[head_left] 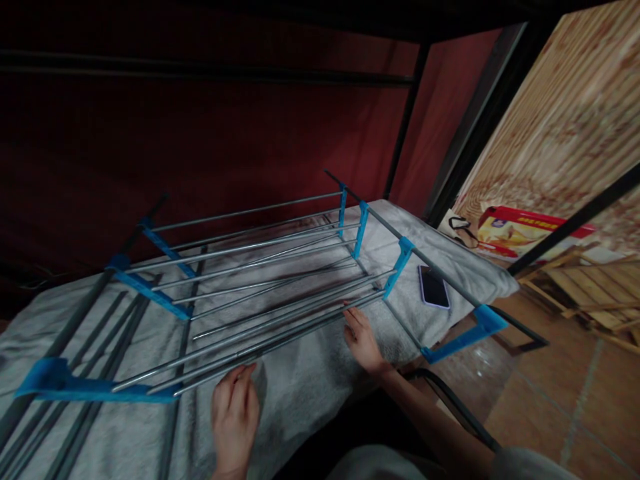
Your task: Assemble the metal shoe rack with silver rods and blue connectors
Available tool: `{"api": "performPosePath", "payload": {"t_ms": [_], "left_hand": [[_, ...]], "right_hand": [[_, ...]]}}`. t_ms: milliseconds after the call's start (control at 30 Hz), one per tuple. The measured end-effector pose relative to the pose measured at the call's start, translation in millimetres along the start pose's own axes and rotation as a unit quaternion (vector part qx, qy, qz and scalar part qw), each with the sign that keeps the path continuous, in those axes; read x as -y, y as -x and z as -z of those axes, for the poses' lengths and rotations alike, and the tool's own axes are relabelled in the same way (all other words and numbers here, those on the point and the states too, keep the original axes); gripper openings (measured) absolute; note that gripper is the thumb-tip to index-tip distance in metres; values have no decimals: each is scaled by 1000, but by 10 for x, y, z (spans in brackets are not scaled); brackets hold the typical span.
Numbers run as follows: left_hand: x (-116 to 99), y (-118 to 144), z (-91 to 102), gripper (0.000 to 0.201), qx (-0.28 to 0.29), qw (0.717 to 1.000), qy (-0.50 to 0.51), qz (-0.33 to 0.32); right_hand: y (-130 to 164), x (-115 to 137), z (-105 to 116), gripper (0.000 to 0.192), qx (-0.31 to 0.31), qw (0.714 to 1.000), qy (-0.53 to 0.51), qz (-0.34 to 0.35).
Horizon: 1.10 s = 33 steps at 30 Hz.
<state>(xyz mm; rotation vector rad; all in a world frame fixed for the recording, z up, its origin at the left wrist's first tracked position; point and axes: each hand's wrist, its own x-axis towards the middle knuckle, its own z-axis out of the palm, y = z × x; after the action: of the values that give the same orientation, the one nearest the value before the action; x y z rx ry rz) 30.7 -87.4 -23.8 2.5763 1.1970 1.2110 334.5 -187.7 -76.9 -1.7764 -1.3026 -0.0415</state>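
A partly assembled rack [270,253] of thin metal rods lies on a grey blanket, with blue plastic brackets along both ends. At its near side, my left hand [234,413] has its fingers bent together at the nearest metal rod [210,373]; the exact grip is partly hidden. Farther along that side, my right hand [364,340] pinches around the same rod's right part, thumb below and fingers above. A blue bracket [399,267] sits just beyond the right hand. The near left bracket [95,387] holds several rod ends, while the near right bracket [465,333] shows no rods in it.
Loose dark tubes [105,360] lie on the blanket [295,400] at left. A phone [434,287] rests right of the rack. Beyond the bed are a red and yellow box [525,233], wooden slatted furniture [595,287] and tiled floor [565,393]. Black bed posts [407,127] frame the space.
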Motion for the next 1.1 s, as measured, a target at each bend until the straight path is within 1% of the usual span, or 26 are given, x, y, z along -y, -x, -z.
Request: {"api": "performPosePath", "payload": {"t_ms": [67,167,267,333,367,400,467,500,533,633,800,867,1000,1067,1100], "left_hand": [[-118,-145,-81,32,5,998,-30,-47],[-208,-398,-244,36,40,990,-76,-108],[-191,-575,-377,35,85,977,-100,-169],[-151,-624,-418,35,107,971,-113,-181],[-132,-633,-423,36,112,970,-118,-180],[-117,-635,-422,36,115,970,-122,-178],[-102,-634,-408,36,119,969,-125,-179],[-102,-634,-399,36,120,968,-125,-180],[-106,-635,-392,36,119,969,-124,-180],[-127,-649,-381,35,110,971,-119,-177],[-132,-671,-382,36,99,972,-115,-179],[-121,-680,-386,36,93,972,-115,-181],[-89,-696,-403,35,90,973,-103,-187],[-72,-697,-413,34,90,974,-95,-184],[-63,-696,-417,34,90,975,-91,-183]], "right_hand": [[-2,9,6,54,-8,1000,-19,-12],[-18,25,25,50,-20,997,-59,-34],[-57,57,49,44,-21,992,-112,-62],[-99,87,63,39,-19,980,-173,-93],[-126,103,70,35,-24,968,-218,-123],[-156,117,78,30,-33,949,-269,-161],[-224,136,105,23,-59,900,-361,-237],[-260,140,126,22,-72,877,-393,-266],[-297,141,154,22,-83,860,-415,-284],[-408,134,271,22,-112,834,-446,-304],[-577,163,447,23,-143,767,-520,-349],[-627,185,473,25,-142,758,-531,-351],[-668,197,460,29,-144,756,-535,-349],[-645,159,441,31,-140,765,-523,-350],[-620,123,434,31,-135,776,-507,-349]]}}
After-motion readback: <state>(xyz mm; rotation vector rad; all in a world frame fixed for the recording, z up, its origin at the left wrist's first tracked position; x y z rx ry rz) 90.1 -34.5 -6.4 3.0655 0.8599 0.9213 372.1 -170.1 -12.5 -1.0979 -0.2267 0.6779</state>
